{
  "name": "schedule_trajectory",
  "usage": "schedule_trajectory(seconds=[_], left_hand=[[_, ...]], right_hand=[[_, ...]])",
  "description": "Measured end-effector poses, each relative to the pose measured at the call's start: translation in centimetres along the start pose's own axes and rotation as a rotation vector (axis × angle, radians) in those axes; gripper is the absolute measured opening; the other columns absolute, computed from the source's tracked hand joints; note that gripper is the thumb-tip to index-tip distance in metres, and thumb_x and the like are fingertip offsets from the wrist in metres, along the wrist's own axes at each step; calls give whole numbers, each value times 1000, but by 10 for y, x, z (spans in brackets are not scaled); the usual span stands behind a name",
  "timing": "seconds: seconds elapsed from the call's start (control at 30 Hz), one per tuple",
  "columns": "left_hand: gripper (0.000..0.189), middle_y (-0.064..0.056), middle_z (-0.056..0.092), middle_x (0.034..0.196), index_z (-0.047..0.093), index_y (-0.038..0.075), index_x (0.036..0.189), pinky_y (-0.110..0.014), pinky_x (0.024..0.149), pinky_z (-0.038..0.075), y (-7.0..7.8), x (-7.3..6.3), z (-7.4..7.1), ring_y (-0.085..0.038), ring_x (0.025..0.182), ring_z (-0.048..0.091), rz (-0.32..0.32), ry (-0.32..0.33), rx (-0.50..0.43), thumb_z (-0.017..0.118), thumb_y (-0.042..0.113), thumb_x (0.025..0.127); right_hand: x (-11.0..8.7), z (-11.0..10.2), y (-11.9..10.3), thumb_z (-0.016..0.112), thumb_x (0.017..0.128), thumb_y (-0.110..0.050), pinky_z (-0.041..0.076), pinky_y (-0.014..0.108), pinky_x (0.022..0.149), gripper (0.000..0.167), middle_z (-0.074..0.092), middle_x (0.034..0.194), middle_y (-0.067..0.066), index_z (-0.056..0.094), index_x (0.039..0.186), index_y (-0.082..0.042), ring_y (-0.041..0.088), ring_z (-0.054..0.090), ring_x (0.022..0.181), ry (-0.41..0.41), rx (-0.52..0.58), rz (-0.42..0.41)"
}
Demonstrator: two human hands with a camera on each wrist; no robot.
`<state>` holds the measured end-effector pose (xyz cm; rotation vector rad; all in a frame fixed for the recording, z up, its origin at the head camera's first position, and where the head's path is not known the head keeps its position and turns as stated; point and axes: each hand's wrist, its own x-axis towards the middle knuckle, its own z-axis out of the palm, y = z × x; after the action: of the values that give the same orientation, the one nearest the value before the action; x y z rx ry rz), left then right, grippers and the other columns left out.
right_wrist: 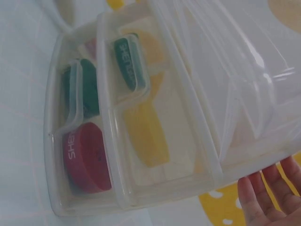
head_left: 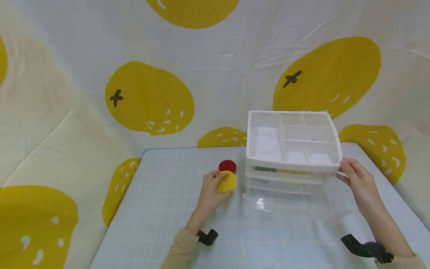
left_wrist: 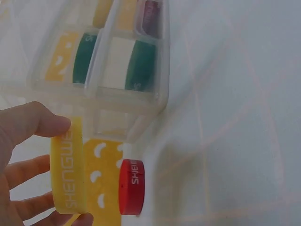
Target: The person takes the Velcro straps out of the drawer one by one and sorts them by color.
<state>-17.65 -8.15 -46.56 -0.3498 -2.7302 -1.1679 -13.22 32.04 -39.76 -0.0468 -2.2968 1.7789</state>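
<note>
My left hand [head_left: 209, 191] pinches a yellow roll of tape [head_left: 227, 182], lettered SHENGWE in the left wrist view, between thumb and fingers above the table. Just behind it stands a red roll of tape [head_left: 227, 165], left of the white desktop drawer organizer [head_left: 292, 164]. My right hand [head_left: 361, 180] grips the organizer's front right corner, thumb in front and fingers at the side. In the right wrist view, the clear drawers contain a red roll [right_wrist: 87, 160], green rolls [right_wrist: 124, 61] and a yellow roll [right_wrist: 146, 134].
The organizer's top tray [head_left: 263, 144] has several compartments. A clear lower drawer [head_left: 265, 203] juts out at the front. The table [head_left: 161, 209] wears a pale checked cover, and a cloth [head_left: 215, 74] with yellow fruit shapes hangs behind and at the left.
</note>
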Motion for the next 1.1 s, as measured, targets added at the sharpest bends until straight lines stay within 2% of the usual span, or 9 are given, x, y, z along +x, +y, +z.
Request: schedule_trajectory(seconds=[0.2,0.5,0.83,1.1], left_hand=[[53,-8,52,133,63,18,124,-43,95,51,-13,7,17,-28,120,43,-26,-40,25,81,23,74],[51,-9,55,126,65,13,121,-43,94,51,-23,11,34,-27,114,46,-23,-44,92,82,20,73],[52,-9,57,125,65,12,121,-42,95,50,-28,11,43,-27,113,48,-39,-55,156,82,18,72],[51,-10,58,125,65,14,119,-44,88,49,-33,10,41,-28,110,51,22,-47,239,80,20,71]], right_hand=[[0,0,1,43,102,-29,44,-1,76,22,52,114,-24,53,121,-27,-13,52,99,6,-24,3],[0,0,0,45,101,-29,44,-1,76,21,52,113,-23,54,119,-28,-12,51,99,6,9,8],[0,-1,0,46,101,-29,45,0,76,21,53,114,-22,55,119,-26,-12,52,98,-4,43,13],[-1,0,0,45,102,-26,44,-1,77,22,53,114,-22,55,121,-24,-10,52,99,0,19,3]])
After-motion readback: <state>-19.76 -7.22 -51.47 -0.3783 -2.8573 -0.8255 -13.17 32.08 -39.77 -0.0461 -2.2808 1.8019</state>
